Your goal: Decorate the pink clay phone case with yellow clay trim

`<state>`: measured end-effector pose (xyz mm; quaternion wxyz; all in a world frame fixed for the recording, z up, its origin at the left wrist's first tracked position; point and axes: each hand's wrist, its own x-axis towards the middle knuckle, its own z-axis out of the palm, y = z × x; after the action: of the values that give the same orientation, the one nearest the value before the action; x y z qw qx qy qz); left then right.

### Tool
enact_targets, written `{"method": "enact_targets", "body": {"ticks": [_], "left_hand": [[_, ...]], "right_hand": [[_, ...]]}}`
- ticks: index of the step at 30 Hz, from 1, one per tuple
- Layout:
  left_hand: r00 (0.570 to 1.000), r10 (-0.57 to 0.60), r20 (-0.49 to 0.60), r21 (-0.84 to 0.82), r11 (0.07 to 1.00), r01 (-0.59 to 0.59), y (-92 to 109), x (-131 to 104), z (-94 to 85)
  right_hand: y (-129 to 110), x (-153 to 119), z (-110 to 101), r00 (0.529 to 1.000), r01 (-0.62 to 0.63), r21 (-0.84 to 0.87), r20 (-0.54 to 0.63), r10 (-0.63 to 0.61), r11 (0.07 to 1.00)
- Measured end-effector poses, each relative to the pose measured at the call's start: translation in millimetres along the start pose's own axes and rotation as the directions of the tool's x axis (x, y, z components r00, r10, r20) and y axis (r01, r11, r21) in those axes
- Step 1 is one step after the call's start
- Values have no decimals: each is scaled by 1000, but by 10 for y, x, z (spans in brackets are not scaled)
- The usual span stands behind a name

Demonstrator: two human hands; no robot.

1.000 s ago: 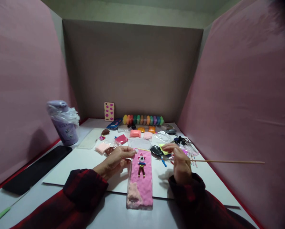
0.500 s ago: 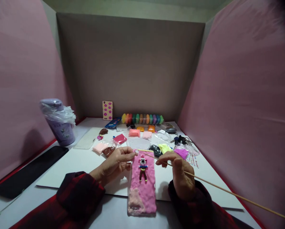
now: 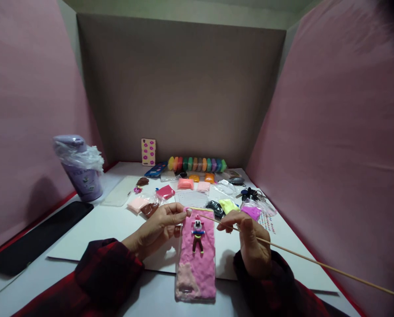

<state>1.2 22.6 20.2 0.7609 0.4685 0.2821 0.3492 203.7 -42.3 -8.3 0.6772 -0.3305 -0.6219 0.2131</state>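
Observation:
My left hand point(image 3: 159, 229) pinches the upper left corner of a phone case point(image 3: 205, 268) near its camera hole. Pink clay covers most of the case, with a paler peach patch at the lower left. A small clay figure point(image 3: 197, 235) with a white face, blue top and brown legs sits on its upper half. My right hand point(image 3: 251, 240) is closed around a long thin wooden stick point(image 3: 302, 254). The stick's tip lies close to the top of the figure's head; whether it touches cannot be made out. The stick's other end runs off to the lower right.
Clay packets, among them a yellow-green one point(image 3: 229, 206) and a black one point(image 3: 215, 208), lie beyond the case on a white board point(image 3: 85, 235). A purple tumbler point(image 3: 81, 169) and a black slab point(image 3: 41, 237) are at left. Keys point(image 3: 250, 193) lie at right.
The stick's tip has shifted slightly right and down, towards the figure's head. My right hand moved a little with it. My left hand keeps its hold on the phone case.

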Motion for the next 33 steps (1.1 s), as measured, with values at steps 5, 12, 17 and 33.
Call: {"method": "enact_targets", "body": {"ticks": [5,12,17,33], "left_hand": [[1000,-8,-8,6,1000,8,16,-6,17],[1000,-7,-17,17,1000,7,18,3,29],[1000,-7,-22,21,1000,8,20,-3,30],[1000,22,-2,50,999,-22,-2,13,5]], "right_hand": [[-1,-4,16,999,15,42,-31,-14,999],[23,-26,-4,1000,6,52,17,-7,999],[-9,-28,5,1000,8,31,26,-9,999],[-78,8,23,999,34,-20,24,-34,999]]}}
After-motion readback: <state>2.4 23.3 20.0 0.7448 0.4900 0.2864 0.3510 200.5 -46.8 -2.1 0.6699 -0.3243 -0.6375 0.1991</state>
